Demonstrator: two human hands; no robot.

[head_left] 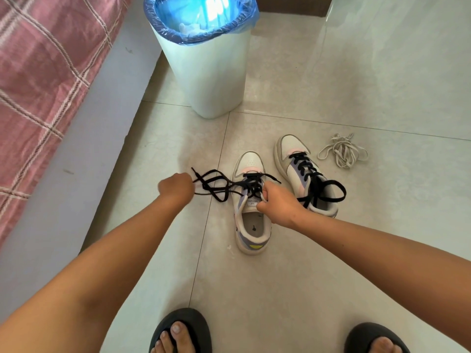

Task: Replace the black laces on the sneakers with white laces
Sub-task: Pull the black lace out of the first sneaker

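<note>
Black slippers [181,329] on glossy tile floor [293,289] beside bed [38,72], bin [204,59].

Glossy, smooth floor tiles [331,263] are gleaming around smooth leather-like sneakers [251,200]; at 12 o'clock, a shiny plastic bin liner [196,19] is crinkling; at 9 o'clock, woven checked cloth [43,72] is lying matt.

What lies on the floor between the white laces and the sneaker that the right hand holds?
In the head view, the other sneaker, still fully laced in black, stands between the white laces and the sneaker that the right hand holds.
</note>
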